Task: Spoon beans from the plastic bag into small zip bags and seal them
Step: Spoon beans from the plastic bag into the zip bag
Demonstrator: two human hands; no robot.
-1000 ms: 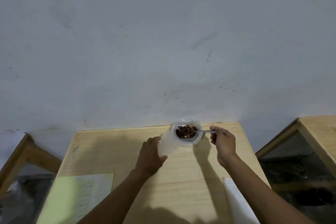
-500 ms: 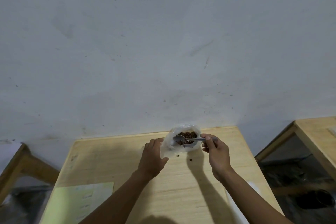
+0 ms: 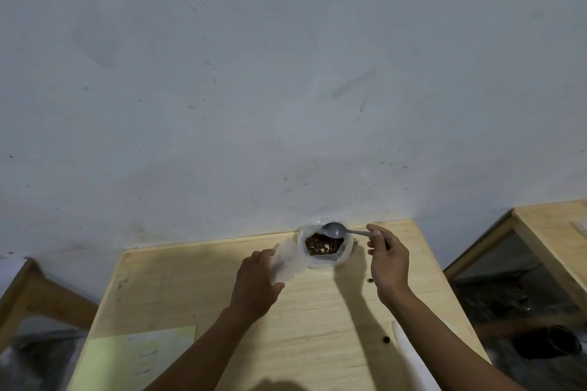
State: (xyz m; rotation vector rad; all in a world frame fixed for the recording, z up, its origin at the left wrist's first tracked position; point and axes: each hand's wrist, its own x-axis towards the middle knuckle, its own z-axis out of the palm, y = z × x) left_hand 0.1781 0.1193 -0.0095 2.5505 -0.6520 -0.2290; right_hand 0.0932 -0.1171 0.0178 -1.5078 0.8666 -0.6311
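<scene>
A clear plastic bag (image 3: 344, 255) with brown beans (image 3: 322, 244) inside stands open at the far edge of the wooden table (image 3: 317, 311). My right hand (image 3: 387, 260) pinches the handle of a metal spoon (image 3: 333, 229), whose bowl hovers over the bag's far rim and looks empty. My left hand (image 3: 257, 282) holds a small clear zip bag (image 3: 284, 263) upright, just left of the bean bag and touching it. Two loose beans (image 3: 386, 339) lie on the table near my right forearm.
A pale green sheet of paper (image 3: 136, 359) lies at the table's near left. A white sheet (image 3: 413, 362) sits at the near right, partly under my right arm. A grey wall rises right behind the table. Other wooden tables stand left and right (image 3: 552, 225).
The spoon came out of the bean bag toward the zip bag, then swung back up over the bean bag's far rim. Loose beans dropped onto the table. My left hand keeps the zip bag.
</scene>
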